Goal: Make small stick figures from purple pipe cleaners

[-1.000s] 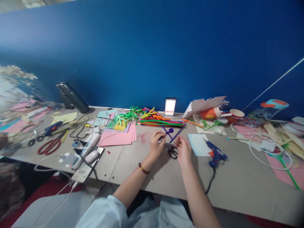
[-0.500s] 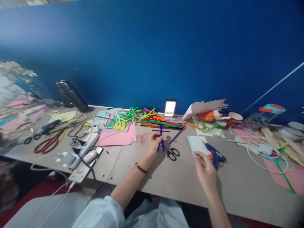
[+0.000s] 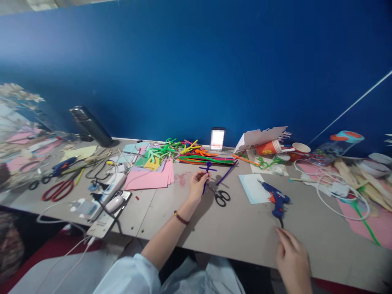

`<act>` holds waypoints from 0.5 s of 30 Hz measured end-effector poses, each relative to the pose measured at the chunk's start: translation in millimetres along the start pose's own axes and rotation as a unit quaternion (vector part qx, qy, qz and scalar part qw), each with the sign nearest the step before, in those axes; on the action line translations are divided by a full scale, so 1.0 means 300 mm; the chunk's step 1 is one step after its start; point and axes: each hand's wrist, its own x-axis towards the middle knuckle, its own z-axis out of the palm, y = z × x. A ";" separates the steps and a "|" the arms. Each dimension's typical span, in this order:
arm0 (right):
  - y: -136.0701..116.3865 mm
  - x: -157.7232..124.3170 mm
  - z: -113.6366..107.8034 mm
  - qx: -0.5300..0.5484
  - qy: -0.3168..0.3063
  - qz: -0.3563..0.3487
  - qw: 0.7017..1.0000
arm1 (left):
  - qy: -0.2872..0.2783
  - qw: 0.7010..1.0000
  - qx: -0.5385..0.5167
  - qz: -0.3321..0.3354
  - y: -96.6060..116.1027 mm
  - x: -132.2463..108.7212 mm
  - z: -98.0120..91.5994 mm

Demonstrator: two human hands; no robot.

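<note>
Now my right hand point(image 3: 292, 259) has drawn back from the blue glue gun point(image 3: 276, 200) to the table's front edge point(image 3: 245, 260), fingers loosely spread, while my left hand point(image 3: 198, 186) still pinches the purple pipe-cleaner figure point(image 3: 207, 168) upright, just beside the black-handled scissors point(image 3: 221, 198).

Purple pipe-cleaner figure point(image 3: 208, 169): round head, straight crossbar arms, stem slightly tilted, pinched in left hand point(image 3: 198, 186). Right hand point(image 3: 293, 261) open, empty, at 5 o'clock from blue hot glue gun point(image 3: 277, 199). Gun on its side, orange trigger, nozzle toward 10 o'clock, black cord point(image 3: 281, 222) just beside fingertips point(image 3: 278, 230).
</note>
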 end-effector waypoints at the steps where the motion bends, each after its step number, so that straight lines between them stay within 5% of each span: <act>1: 0.034 0.004 -0.003 0.000 -0.003 -0.014 1.000 | 0.002 1.000 -0.003 0.004 -0.002 0.002 -0.001; 7: 0.136 0.052 -0.047 -0.031 -0.009 -0.050 0.998 | 0.048 0.996 0.018 0.067 -0.004 0.012 -0.013; 11: 0.000 0.178 -0.090 -0.018 0.006 -0.022 1.000 | 0.065 0.992 0.047 0.096 -0.001 0.015 -0.014; 15: -0.214 0.439 -0.108 0.121 0.018 -0.076 0.990 | 0.055 0.991 0.060 0.101 -0.008 0.014 -0.012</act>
